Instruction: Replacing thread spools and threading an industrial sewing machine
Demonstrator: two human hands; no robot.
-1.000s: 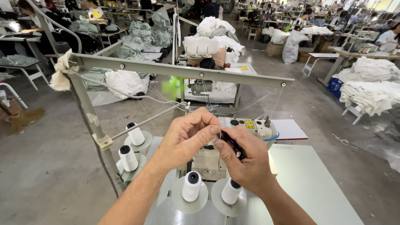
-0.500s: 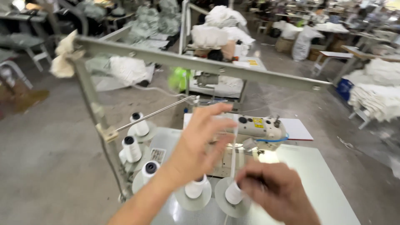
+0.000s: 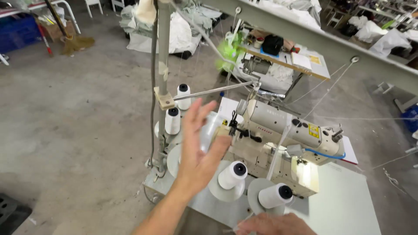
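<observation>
Our left hand (image 3: 200, 152) is up over the near-left part of the bench (image 3: 348, 204), fingers spread, holding nothing. Just right of it sits a white thread cone (image 3: 231, 175) w/ another white cone (image 3: 274, 196) beside it. Our right hand (image 3: 274, 225) is low at the near edge; can't tell its grip. The cream sewing machine (image 3: 283, 130) stands behind.

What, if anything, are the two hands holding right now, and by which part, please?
The left hand is open with fingers spread, holding nothing. The right hand, low beside the nearest white thread cone, is cut off by the picture edge; any hold cannot be told.
</observation>
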